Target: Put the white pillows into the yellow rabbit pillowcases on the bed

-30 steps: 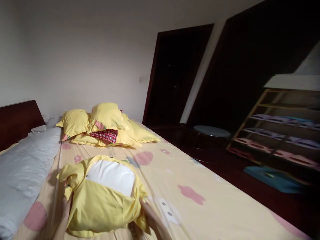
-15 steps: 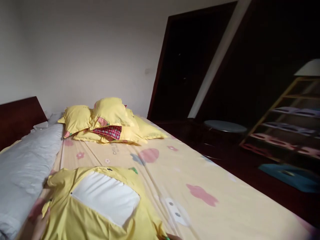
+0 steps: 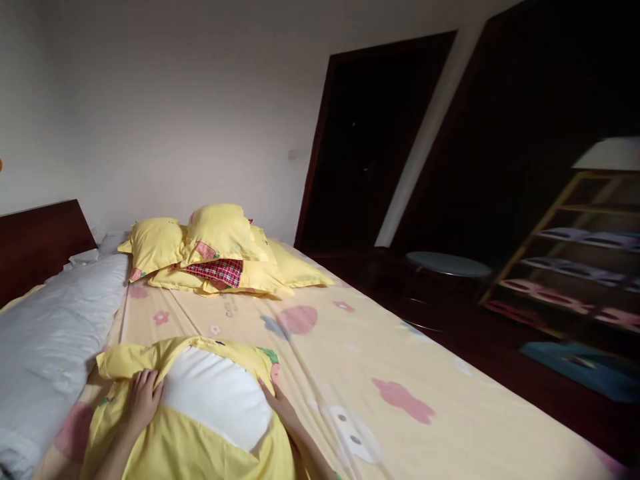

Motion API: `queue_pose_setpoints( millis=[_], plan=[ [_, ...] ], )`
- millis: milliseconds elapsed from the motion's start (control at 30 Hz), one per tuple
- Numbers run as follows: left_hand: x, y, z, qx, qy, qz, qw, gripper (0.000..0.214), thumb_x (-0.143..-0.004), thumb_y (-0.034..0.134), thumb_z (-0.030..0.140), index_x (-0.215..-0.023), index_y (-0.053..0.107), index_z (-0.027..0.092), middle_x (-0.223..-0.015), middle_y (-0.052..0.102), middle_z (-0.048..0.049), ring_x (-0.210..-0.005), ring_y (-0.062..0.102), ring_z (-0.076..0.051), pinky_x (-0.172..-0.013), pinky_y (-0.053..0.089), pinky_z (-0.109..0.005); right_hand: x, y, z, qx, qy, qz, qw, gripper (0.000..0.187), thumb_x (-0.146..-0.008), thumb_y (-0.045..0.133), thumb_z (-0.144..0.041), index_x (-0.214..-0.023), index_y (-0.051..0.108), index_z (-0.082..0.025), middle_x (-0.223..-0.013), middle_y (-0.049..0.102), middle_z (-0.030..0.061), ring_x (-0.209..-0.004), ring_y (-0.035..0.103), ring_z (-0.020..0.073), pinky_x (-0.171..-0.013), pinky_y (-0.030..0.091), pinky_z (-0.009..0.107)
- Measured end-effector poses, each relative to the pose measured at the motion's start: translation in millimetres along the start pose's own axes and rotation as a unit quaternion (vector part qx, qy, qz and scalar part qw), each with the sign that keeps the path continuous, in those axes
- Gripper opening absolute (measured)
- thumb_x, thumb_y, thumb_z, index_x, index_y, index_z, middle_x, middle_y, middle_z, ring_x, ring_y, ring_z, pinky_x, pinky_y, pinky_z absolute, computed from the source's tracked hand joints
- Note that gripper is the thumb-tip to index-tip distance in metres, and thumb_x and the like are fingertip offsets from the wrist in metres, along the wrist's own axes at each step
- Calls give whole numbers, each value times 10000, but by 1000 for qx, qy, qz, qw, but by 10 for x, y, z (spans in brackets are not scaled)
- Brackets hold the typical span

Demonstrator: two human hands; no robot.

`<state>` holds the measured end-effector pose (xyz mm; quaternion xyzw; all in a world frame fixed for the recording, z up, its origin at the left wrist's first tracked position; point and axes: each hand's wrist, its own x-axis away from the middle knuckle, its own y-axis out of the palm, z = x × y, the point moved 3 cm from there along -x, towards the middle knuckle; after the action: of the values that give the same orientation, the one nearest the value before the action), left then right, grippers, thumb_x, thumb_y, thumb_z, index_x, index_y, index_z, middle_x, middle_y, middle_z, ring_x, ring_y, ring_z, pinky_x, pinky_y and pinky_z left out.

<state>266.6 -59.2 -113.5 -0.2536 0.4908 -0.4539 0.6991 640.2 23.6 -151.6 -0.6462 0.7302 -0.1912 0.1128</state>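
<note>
A white pillow [image 3: 217, 397] sits half inside a yellow pillowcase [image 3: 190, 450] on the bed in front of me. My left hand [image 3: 141, 399] lies on the left side of the case's opening, fingers spread over the yellow cloth. Along the right side of the opening rests my right hand [image 3: 277, 402], fingers stretched out against the case's edge. Neither hand is wrapped round the cloth as far as I can see.
A pile of yellow pillows [image 3: 220, 250] with a red checked cloth [image 3: 216, 271] lies at the head of the bed. A grey-white duvet [image 3: 45, 340] runs along the left. The yellow patterned sheet [image 3: 425, 400] spreads right. Beyond it stand a round stool [image 3: 449, 265] and wooden shelves [image 3: 575, 260].
The pillow in its case came closer and lower, then both hands moved up from its lower corners to the sides of the opening.
</note>
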Motion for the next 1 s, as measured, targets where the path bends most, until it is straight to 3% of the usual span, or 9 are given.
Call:
queue_pose_setpoints(
  millis=[100, 300, 400, 500, 567, 667, 800, 900, 1000],
  plan=[
    [27, 23, -94, 10, -11, 24, 1000, 314, -871, 398, 248, -890, 711, 230, -871, 716, -89, -885, 665, -244, -813, 529, -367, 59, -70, -10, 16, -21, 3, 1000, 631, -633, 456, -820, -696, 617, -213, -592, 663, 62, -699, 671, 314, -726, 506, 405],
    [-242, -641, -422, 39, -53, 150, 986, 379, -886, 351, 254, -1060, 683, 195, -1052, 728, -126, -1030, 668, -253, -938, 514, -371, 195, -654, -401, 80, -145, 68, 984, 638, -815, 341, -764, -716, 627, -202, -723, 716, 58, -759, 650, 250, -686, 454, 290],
    [-139, -632, -465, 12, -48, 118, 992, 375, -874, 371, 225, -1051, 702, 218, -1039, 735, -108, -1044, 666, -245, -973, 493, -352, 261, -760, -366, 137, -143, 110, 974, 595, -883, 284, -676, -748, 637, -217, -745, 728, 61, -762, 664, 233, -678, 456, 274],
    [99, -314, -440, -36, -49, -44, 997, 357, -842, 411, 180, -980, 731, 258, -1017, 747, -69, -1030, 670, -233, -944, 497, -344, 296, -695, -117, 238, -90, 14, 967, 469, -883, 346, -508, -624, 620, -229, -699, 726, 99, -719, 686, 261, -645, 469, 313],
    [209, -174, -393, -56, -62, -95, 992, 351, -830, 427, 170, -985, 734, 240, -1026, 746, -80, -1038, 666, -256, -947, 488, -399, 304, -686, 6, 277, -73, -35, 957, 380, -834, 419, -421, -585, 632, -230, -731, 737, 121, -739, 698, 290, -661, 481, 347],
    [197, -201, -247, -79, -85, -74, 991, 405, -807, 400, 118, -1055, 713, 187, -1077, 719, -121, -1089, 636, -292, -970, 450, -474, 280, -735, -64, 260, -154, 14, 953, 378, -855, 429, -422, -941, 736, -219, -1094, 735, 145, -1031, 671, 318, -865, 482, 412],
    [57, -281, 89, -10, -22, -33, 999, 509, -788, 376, 75, -1200, 645, 204, -1211, 670, -103, -1179, 592, -227, -1019, 438, -399, 244, -451, -312, 238, -270, 35, 932, 547, -887, 450, -424, -1381, 526, -202, -1353, 616, 122, -1251, 558, 271, -1016, 416, 418],
    [-27, -197, 226, 73, 10, -12, 997, 402, -784, 422, 115, -1048, 705, 227, -1044, 720, -73, -1030, 652, -217, -910, 508, -357, 202, -63, -386, 297, -205, 23, 932, 472, -826, 514, -259, -1283, 612, -190, -1124, 721, 121, -1049, 658, 266, -871, 476, 371],
    [-178, -194, 149, 108, -3, 35, 994, 297, -795, 425, 149, -828, 712, 215, -829, 716, -64, -845, 678, -214, -778, 547, -338, 140, 41, -515, 313, -185, 40, 931, 351, -840, 466, -170, -1086, 715, -177, -948, 737, 111, -891, 677, 241, -772, 473, 318]
  ],
)
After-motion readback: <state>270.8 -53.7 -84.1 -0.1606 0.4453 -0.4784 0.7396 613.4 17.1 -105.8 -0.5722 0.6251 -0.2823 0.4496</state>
